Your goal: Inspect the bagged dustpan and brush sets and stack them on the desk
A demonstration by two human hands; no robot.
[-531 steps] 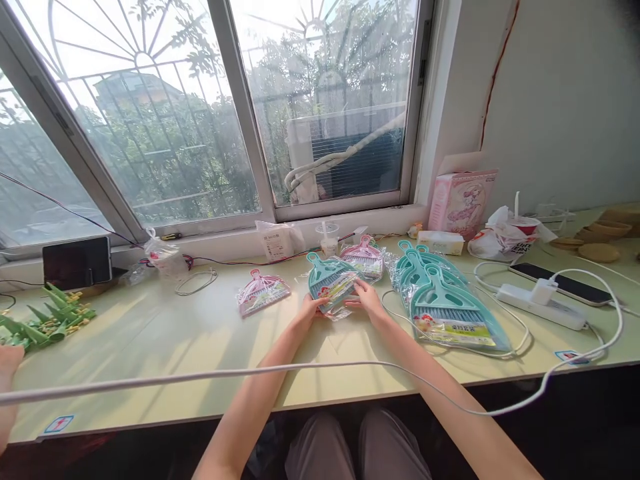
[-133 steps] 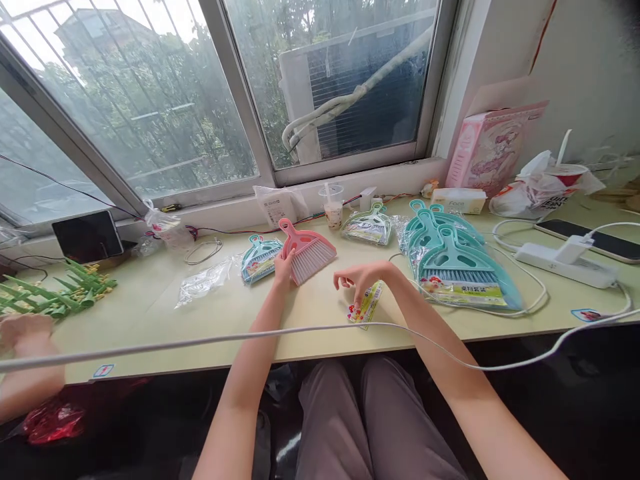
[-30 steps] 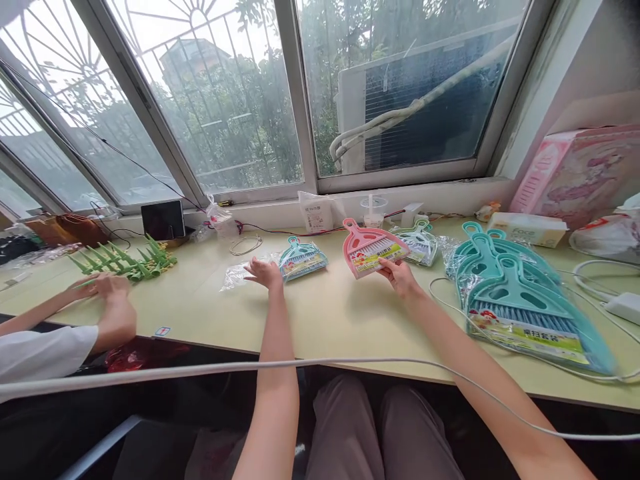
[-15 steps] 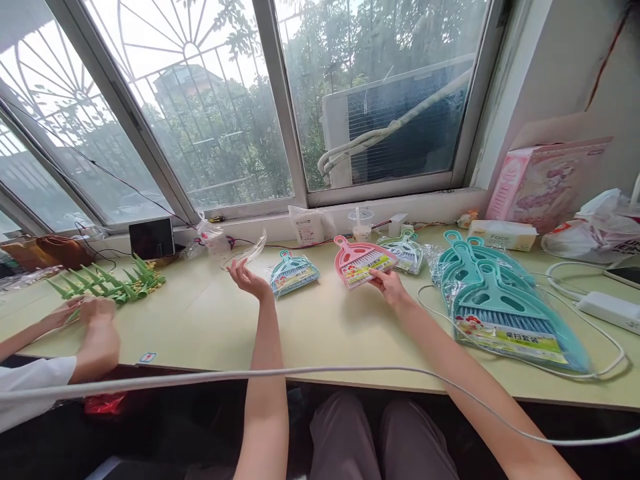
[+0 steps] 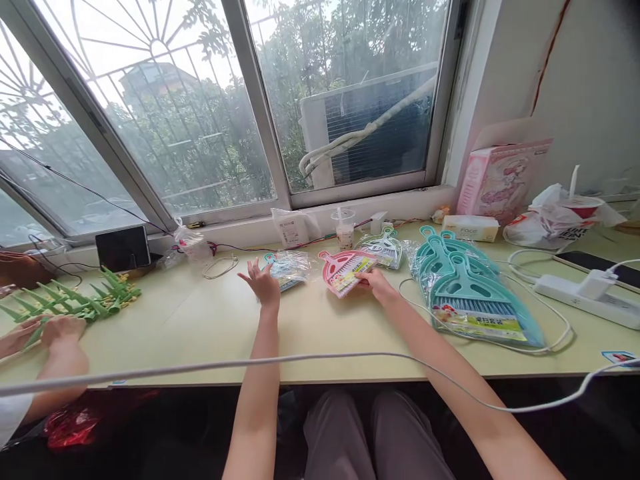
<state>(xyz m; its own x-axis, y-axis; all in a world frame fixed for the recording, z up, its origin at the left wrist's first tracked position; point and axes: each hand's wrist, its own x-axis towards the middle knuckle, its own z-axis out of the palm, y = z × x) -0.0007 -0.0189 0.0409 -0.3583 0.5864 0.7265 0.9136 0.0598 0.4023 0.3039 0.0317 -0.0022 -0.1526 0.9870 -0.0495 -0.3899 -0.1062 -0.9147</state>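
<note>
In right grip (image 5: 376, 283), labelled dustpan (image 5: 345, 272)

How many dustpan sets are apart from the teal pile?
3: the pink set in the right hand, the blue-green set beside the left hand, partly behind clear plastic, and the light-green set near the clear cup. Others could be hidden.

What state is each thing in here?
Left hand: raised, grip unclear
Right hand: holding pink dustpan
Pink dustpan: held, brush fitted
Clear bag: crumpled
Teal dustpans: stacked, wrapped
Pink box: upright, flap raised
Tablet: propped, screen dark
Phone: flat, screen dark
Cup: upright, straw inside
</note>
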